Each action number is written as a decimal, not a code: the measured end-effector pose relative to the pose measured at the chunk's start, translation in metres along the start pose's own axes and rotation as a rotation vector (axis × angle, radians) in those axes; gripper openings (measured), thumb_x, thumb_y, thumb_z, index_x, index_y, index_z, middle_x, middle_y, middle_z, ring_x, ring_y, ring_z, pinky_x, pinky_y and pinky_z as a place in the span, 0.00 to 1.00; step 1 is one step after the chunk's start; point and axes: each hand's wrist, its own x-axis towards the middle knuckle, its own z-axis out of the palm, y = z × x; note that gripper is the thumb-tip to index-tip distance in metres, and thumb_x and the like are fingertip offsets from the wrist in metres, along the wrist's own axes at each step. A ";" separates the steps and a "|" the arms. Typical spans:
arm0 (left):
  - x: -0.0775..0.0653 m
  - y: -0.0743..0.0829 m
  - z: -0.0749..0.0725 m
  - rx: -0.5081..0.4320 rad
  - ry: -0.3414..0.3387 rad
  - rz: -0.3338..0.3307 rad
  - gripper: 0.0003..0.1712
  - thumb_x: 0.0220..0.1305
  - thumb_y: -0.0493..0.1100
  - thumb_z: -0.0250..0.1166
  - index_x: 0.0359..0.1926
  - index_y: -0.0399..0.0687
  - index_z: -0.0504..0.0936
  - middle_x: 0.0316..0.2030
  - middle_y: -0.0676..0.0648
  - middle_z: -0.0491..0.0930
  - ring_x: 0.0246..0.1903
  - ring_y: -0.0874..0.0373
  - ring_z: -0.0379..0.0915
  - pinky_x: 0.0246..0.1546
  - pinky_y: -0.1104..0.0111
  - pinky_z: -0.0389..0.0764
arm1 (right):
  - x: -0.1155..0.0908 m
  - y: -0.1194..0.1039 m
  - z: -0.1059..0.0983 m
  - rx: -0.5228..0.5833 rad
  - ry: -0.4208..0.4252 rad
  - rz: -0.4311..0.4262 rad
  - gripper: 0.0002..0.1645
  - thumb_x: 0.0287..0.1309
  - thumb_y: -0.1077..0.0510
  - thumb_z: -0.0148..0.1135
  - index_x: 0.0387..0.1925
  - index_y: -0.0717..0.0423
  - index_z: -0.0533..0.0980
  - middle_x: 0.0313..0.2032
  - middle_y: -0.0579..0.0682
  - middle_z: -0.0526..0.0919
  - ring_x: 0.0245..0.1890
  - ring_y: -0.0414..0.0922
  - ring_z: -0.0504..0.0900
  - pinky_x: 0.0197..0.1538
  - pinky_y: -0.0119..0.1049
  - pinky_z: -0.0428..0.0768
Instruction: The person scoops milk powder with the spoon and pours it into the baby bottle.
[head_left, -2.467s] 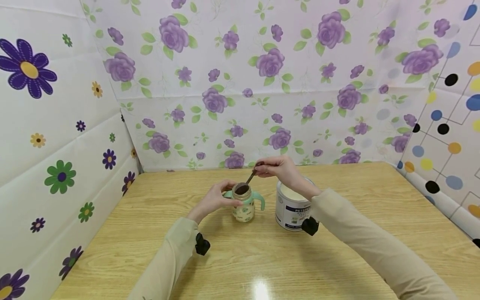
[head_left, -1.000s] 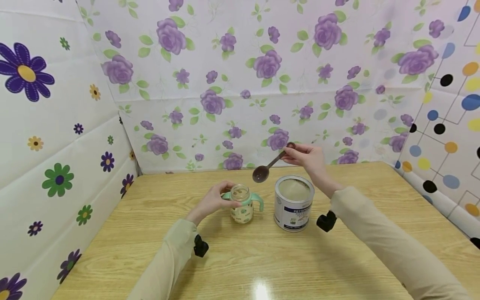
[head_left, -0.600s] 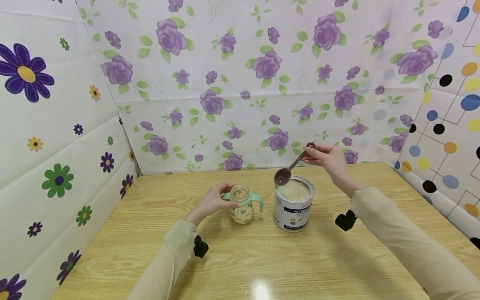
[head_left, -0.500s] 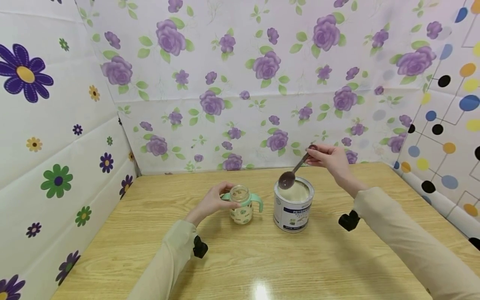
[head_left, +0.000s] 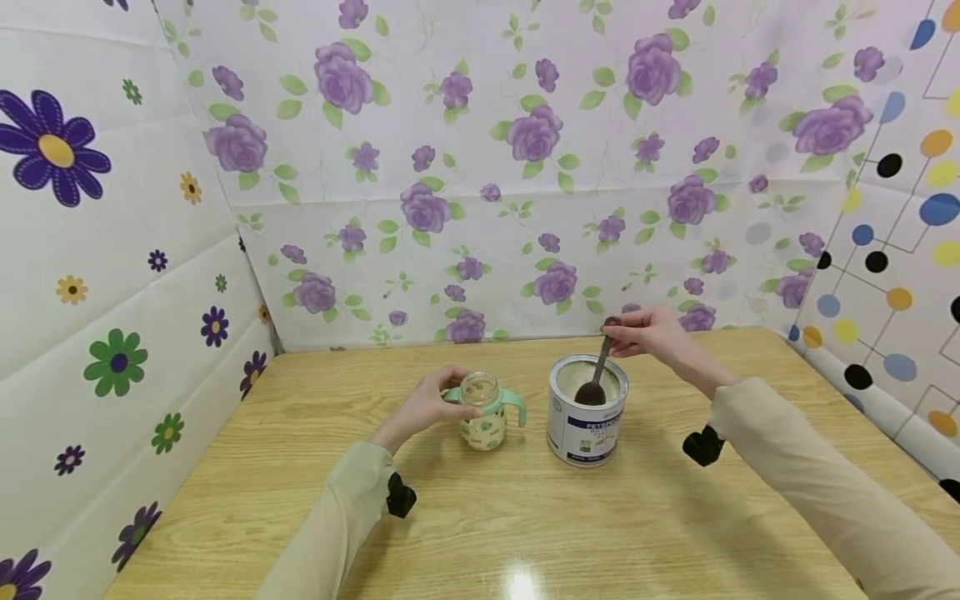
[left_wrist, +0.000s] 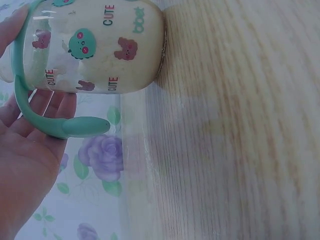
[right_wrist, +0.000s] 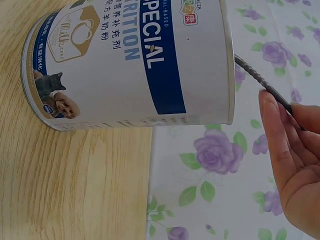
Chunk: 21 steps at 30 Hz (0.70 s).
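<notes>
A clear bottle (head_left: 483, 429) with a green collar, two handles and printed cartoon faces stands uncapped on the table, pale contents inside. Around its collar my left hand (head_left: 429, 404) grips it, thumb in front and fingers behind, as the left wrist view (left_wrist: 37, 145) also shows. To its right stands an open white and blue tin (head_left: 583, 437) of milk powder. Between thumb and fingers my right hand (head_left: 652, 337) pinches the end of a dark brown spoon (head_left: 602, 362). The spoon's bowl is down inside the tin's mouth, and its handle leans up over the rim.
The wooden table (head_left: 300, 500) ends at a wall hung with purple-flowered cloth (head_left: 427, 208). Other patterned cloth covers the left and right sides. A black wrist camera (head_left: 703, 446) hangs beneath the right sleeve, another (head_left: 401, 495) by the left.
My right hand has carried the spoon from the bottle's mouth rightward to the tin and lowered its bowl inside. My left hand has stayed on the bottle.
</notes>
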 end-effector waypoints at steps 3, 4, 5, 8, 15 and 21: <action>0.001 -0.002 0.000 -0.004 0.001 0.001 0.28 0.34 0.41 0.61 0.41 0.39 0.63 0.35 0.42 0.65 0.35 0.54 0.59 0.30 0.66 0.63 | -0.033 -0.075 0.042 -0.049 0.001 0.033 0.17 0.40 0.58 0.50 0.35 0.62 0.69 0.26 0.60 0.71 0.25 0.52 0.70 0.26 0.39 0.68; 0.001 -0.003 0.000 -0.002 0.002 0.001 0.28 0.34 0.41 0.61 0.41 0.39 0.63 0.35 0.42 0.65 0.35 0.54 0.59 0.30 0.66 0.63 | -0.042 -0.097 0.054 -0.042 -0.009 0.022 0.16 0.40 0.59 0.50 0.34 0.65 0.68 0.26 0.61 0.71 0.24 0.53 0.70 0.25 0.40 0.68; 0.001 -0.004 0.000 -0.001 0.000 0.005 0.28 0.33 0.42 0.61 0.41 0.39 0.63 0.35 0.43 0.65 0.35 0.55 0.59 0.30 0.66 0.63 | -0.051 -0.116 0.065 -0.042 -0.016 0.022 0.16 0.40 0.60 0.50 0.33 0.66 0.69 0.25 0.62 0.71 0.24 0.53 0.70 0.25 0.40 0.68; 0.003 -0.012 -0.001 0.007 -0.004 0.016 0.28 0.33 0.42 0.61 0.40 0.41 0.63 0.35 0.44 0.65 0.35 0.56 0.59 0.29 0.66 0.63 | -0.067 -0.154 0.085 -0.069 -0.039 0.039 0.14 0.41 0.62 0.49 0.31 0.69 0.69 0.24 0.64 0.70 0.23 0.54 0.70 0.26 0.40 0.67; 0.003 -0.010 0.000 0.005 0.001 0.035 0.28 0.34 0.41 0.60 0.41 0.41 0.62 0.36 0.42 0.64 0.36 0.51 0.58 0.30 0.63 0.62 | -0.074 -0.172 0.101 -0.168 -0.013 0.109 0.14 0.40 0.63 0.50 0.30 0.71 0.68 0.23 0.64 0.71 0.24 0.56 0.69 0.26 0.41 0.67; 0.004 -0.014 -0.002 -0.021 -0.004 0.022 0.28 0.33 0.42 0.61 0.41 0.43 0.63 0.36 0.44 0.64 0.36 0.53 0.58 0.29 0.65 0.63 | -0.067 -0.162 0.100 -0.301 0.041 0.094 0.13 0.37 0.60 0.53 0.28 0.65 0.70 0.22 0.59 0.72 0.21 0.52 0.70 0.22 0.37 0.69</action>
